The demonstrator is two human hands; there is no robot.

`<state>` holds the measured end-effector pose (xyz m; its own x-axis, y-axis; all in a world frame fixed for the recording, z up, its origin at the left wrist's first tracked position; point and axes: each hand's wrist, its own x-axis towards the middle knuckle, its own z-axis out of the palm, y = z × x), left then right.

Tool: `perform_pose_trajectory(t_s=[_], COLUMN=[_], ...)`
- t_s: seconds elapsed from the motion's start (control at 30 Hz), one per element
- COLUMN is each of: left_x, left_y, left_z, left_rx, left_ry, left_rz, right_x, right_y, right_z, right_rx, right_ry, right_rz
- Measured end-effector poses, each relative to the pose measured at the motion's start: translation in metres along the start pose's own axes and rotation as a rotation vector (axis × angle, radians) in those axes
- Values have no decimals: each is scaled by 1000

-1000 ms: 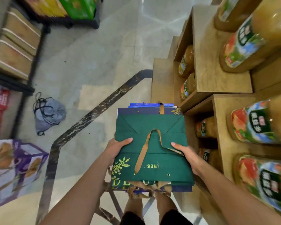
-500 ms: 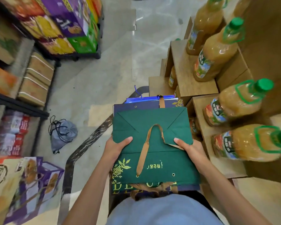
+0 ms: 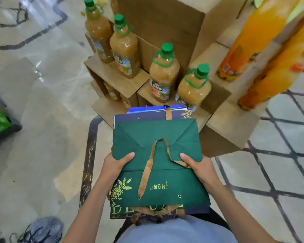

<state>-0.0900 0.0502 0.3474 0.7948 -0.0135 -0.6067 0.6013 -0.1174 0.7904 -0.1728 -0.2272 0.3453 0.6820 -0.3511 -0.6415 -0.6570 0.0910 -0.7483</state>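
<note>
Two hands carry one stack (image 3: 174,179) of flat, folded paper bags in front of the person's body, above the floor (image 3: 42,120).

Top of stack: green bag (image 3: 156,137), lying flat, folded bottom flap facing up, gold leaf print and lettering near the person's end. Brown ribbon handle (image 3: 146,176) loops across its upper face. Under it: navy bag (image 3: 147,118), far edge showing beyond the green one. Under that: blue bag (image 3: 147,108), only a thin strip visible.

Left hand (image 3: 115,165) clamps the left edge of the stack, thumb on top of the green bag, fingers hidden beneath. Right hand (image 3: 198,165) clamps the right edge the same way, thumb on top, touching one end of the ribbon. Hands well apart, one per side.

Far end of the stack points at wooden crates (image 3: 98,70) carrying juice bottles (image 3: 125,50) with green caps; nearest bottle sits just beyond the blue bag. Orange bottles (image 3: 253,41) stand further right. Grey drawstring bag (image 3: 44,228) lies on the floor, lower left.
</note>
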Motion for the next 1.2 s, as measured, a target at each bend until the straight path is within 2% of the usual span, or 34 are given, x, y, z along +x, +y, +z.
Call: perform_pose_trajectory(t_s=[0.2,0.4,0.57,0.8,1.07,1.2], left_x=[-7,-39,-97,-227,-370,-407], left_y=[7,13,-8,-87,-181,-213], left_z=[84,217,345,505,610,647], left_rx=[243,461,697,1115,1296,1321], left_ry=[-296,-607,-965,-1410,-1740,-1773], left_rz=[39,99,162,250,324,302], right_x=[-65,-131,-197,-289,-348,-367], right_y=[48,111,182,284,366,390], right_z=[-74,-144,-188,-219,-260,-296], right_rx=[174,434,696,1131,1411,1440], right_ry=[301,636,951,1348,1594,1654], right_rz=[18,70,120,216,203,210])
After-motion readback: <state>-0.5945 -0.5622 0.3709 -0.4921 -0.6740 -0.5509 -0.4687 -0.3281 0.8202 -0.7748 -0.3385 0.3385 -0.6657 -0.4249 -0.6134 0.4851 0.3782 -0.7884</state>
